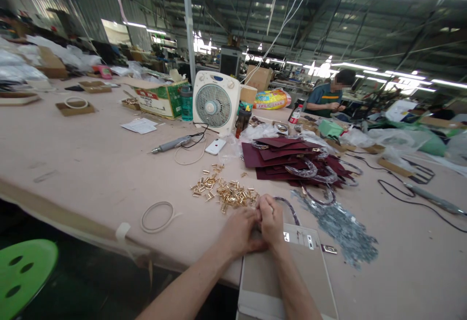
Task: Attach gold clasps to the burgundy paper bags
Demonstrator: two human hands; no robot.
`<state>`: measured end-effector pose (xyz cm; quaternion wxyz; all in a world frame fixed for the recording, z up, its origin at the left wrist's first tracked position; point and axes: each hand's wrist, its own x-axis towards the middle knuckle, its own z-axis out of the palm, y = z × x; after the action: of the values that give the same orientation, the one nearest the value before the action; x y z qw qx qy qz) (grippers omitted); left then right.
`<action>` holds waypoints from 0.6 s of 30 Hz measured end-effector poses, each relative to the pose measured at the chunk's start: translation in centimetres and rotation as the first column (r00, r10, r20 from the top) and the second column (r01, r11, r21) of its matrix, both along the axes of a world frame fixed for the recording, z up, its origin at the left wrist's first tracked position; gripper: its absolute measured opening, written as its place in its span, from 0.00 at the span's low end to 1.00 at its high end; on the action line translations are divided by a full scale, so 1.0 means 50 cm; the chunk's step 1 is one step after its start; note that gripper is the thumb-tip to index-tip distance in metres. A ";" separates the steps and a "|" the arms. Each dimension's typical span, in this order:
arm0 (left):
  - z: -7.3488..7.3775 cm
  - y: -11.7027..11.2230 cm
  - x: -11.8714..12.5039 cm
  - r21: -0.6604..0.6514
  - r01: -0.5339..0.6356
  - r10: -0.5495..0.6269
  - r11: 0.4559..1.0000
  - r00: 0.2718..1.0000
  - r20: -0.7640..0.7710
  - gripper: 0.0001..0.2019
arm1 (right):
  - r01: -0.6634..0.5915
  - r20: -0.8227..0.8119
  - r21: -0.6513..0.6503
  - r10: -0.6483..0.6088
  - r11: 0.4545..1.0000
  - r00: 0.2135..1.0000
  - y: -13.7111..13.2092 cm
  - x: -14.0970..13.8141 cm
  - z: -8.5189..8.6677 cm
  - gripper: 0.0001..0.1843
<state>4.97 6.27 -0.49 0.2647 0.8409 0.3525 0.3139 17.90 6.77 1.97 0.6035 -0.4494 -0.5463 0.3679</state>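
My left hand point(241, 232) and my right hand point(270, 220) meet at the upper left corner of a beige flat panel point(310, 276) lying at the table's front edge. The fingers of both are closed together; whatever sits between them is hidden. Just beyond them, a plastic-wrapped handle point(290, 209) curves over the table. Small gold metal fittings point(233, 194) lie in a loose pile ahead of my left hand. Beside the panel's right edge is a shiny metal clasp piece point(329, 249). Small grey pieces point(345, 230) are spread farther right.
Maroon bag pieces point(284, 157) with wrapped handles are stacked behind the hands. An electric screwdriver point(171, 144), a phone point(215, 146) and a fan point(215, 103) stand or lie farther back. A tape roll point(157, 217) is at left, another screwdriver point(434, 198) at right. A person point(328, 97) sits across.
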 end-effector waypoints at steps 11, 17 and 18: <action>-0.003 -0.003 0.006 0.029 -0.024 0.025 0.999 1.000 -0.020 0.28 | 0.111 -0.307 0.146 -0.061 0.983 0.950 -0.029 0.016 0.048 0.22; -0.007 -0.003 0.006 0.001 -0.043 0.043 0.999 0.999 0.025 0.20 | 0.024 -0.065 0.075 -0.019 0.997 0.998 -0.029 -0.009 0.012 0.25; -0.007 -0.003 0.006 0.000 -0.047 0.047 0.999 0.999 0.027 0.20 | 0.029 -0.052 0.052 -0.026 0.998 0.998 -0.027 -0.007 0.006 0.25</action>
<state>5.25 6.10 -0.84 0.2618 0.8282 0.3685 0.3312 17.52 5.42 2.26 0.6340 -0.4311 -0.5338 0.3566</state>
